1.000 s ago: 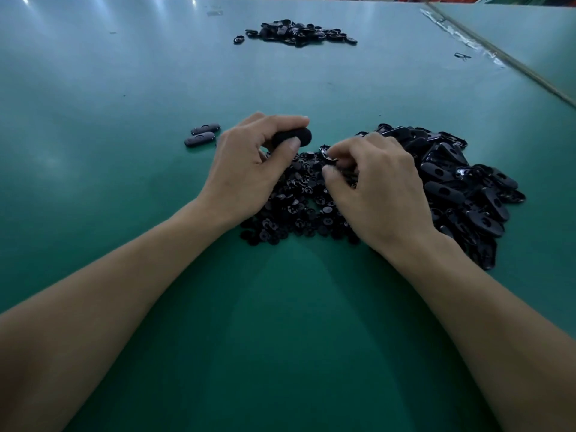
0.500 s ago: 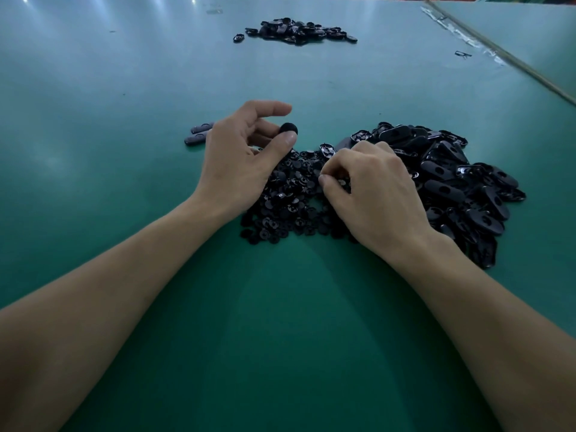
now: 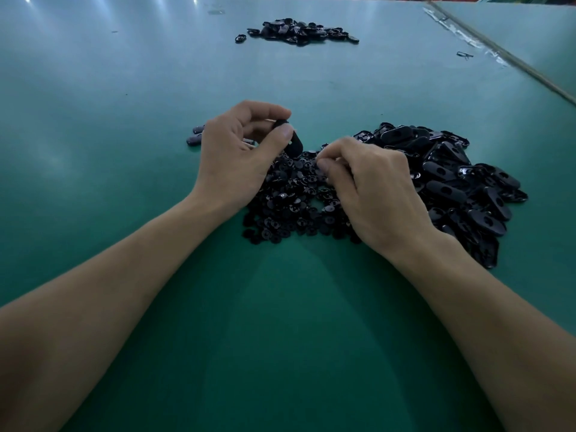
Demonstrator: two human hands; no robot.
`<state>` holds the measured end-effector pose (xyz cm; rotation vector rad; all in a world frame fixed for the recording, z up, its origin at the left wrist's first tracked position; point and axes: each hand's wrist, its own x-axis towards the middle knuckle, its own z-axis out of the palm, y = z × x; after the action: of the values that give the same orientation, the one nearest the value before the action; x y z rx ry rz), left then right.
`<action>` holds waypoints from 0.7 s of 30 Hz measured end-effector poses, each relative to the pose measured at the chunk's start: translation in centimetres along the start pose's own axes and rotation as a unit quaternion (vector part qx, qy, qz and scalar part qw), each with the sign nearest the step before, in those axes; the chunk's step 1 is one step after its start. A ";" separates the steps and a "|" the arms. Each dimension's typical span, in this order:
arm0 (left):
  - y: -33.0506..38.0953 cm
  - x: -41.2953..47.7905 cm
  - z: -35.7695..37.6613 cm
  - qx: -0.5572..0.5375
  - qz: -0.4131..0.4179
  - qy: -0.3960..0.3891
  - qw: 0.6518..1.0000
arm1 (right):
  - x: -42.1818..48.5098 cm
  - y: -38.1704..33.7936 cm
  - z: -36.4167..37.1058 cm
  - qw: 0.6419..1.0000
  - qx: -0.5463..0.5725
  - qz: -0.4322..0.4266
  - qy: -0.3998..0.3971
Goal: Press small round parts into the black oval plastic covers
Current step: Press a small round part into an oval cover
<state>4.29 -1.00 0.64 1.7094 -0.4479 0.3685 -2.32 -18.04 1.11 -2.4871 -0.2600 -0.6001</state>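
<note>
Head camera, looking forward and down over a green table [image 3: 280,322], with both your bare forearms reaching in from the bottom corners.

Your left hand [image 3: 237,154] is raised just above the table, left of centre. Its thumb and curled fingers pinch one black oval cover [image 3: 293,140], which is tilted, its lower end pointing down toward the heap below.

That heap is a pile of small round parts [image 3: 290,201], black and glossy, lying on the table between your two hands.

Your right hand [image 3: 374,188] rests over the right side of that pile, knuckles up, fingers curled with the tips drawn toward the thumb. You cannot tell from this view whether a round part sits between them.

Just right of that hand, touching the round parts, lies a larger pile of oval covers [image 3: 452,182], each with a hole in its middle.

Two separate oval pieces [image 3: 194,139] lie on the table just left of your left hand, partly hidden by it.

At the far side of the table lies another dark pile [image 3: 299,31], too distant to make out in detail.
</note>
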 end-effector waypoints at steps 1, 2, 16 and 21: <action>0.0 0.0 0.0 -0.005 -0.004 0.000 1.000 | 0.0 0.1 0.1 1.000 0.014 0.005 0.004; 0.0 0.0 0.0 -0.012 -0.006 -0.002 1.000 | 0.0 0.1 0.1 1.000 0.020 0.006 0.010; 1.0 -0.3 0.6 -0.026 0.012 -0.001 1.000 | 0.1 -0.4 0.1 0.980 0.146 0.023 0.136; 0.8 -0.8 1.0 -0.068 -0.005 -0.011 0.998 | 0.2 -0.4 0.1 0.975 0.173 0.039 0.131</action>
<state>3.20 -2.07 0.82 1.5835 -0.4713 0.3050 -2.20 -17.66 1.34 -2.0495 -0.1475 -0.7704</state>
